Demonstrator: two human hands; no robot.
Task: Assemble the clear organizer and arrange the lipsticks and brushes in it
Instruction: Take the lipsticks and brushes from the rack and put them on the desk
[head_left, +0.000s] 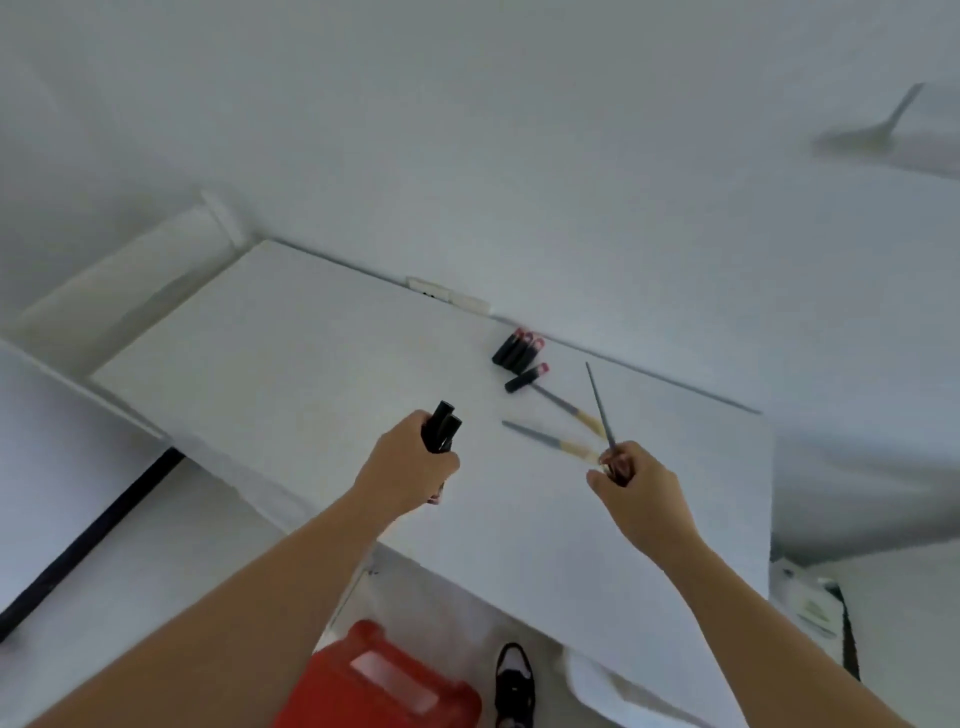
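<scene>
My left hand (410, 465) is closed around a bundle of black lipstick tubes (443, 425) that stick up out of the fist, above the middle of the white table (291, 353). My right hand (636, 488) pinches a thin brush (600, 402) near its lower end, its grey handle pointing up and away. Two more brushes with grey handles and pale tips lie on the table, one (545, 440) just left of my right hand and one (571, 408) behind it. Three red-tipped lipsticks (517, 349) lie grouped near the far edge, a single lipstick (525, 378) beside them. No clear organizer is visible.
A red case (374, 680) sits on the floor below the table's near edge, with a black and white shoe (514, 680) to its right. A white wall rises behind the table, with a socket plate (428, 288) at the far edge. A second white surface (31, 447) lies left.
</scene>
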